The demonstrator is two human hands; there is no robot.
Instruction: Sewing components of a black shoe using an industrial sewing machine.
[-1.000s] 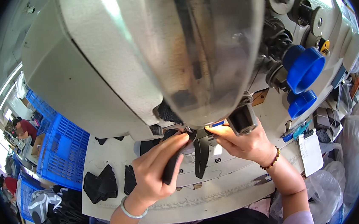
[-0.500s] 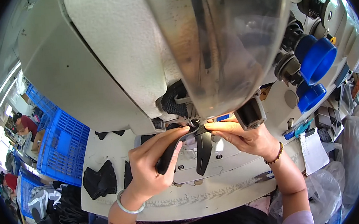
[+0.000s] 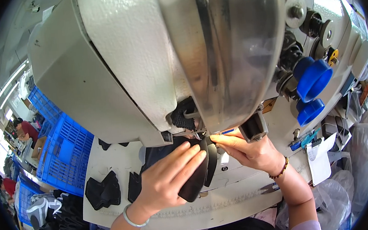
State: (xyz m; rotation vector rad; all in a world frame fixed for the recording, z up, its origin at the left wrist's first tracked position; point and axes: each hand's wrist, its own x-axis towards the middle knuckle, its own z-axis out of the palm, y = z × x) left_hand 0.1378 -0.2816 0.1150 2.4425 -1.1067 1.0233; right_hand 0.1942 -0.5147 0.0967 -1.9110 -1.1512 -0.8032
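A black, smooth, curved shoe-part-like piece lies under the needle area of a large sewing machine, its rounded end toward me. My left hand rests on it with the fingers stretched out flat; the thumb is hidden. A narrower black strip shows along the piece's right edge. On that side my right hand holds the edge of the black work close to the needle, index finger and thumb drawn together. The machine partly hides the stitching spot.
Cut black pieces lie on the white table at left. Beyond its left edge stand blue crates and grey-black shoe parts. Blue-capped thread spools, a paper pad and plastic bags are at right. Another person works far left.
My left hand has gone from pinching the folded piece upright to lying flat on it. The piece has swung down and spread out, covering most of the strip. My right hand stays nearly in place.
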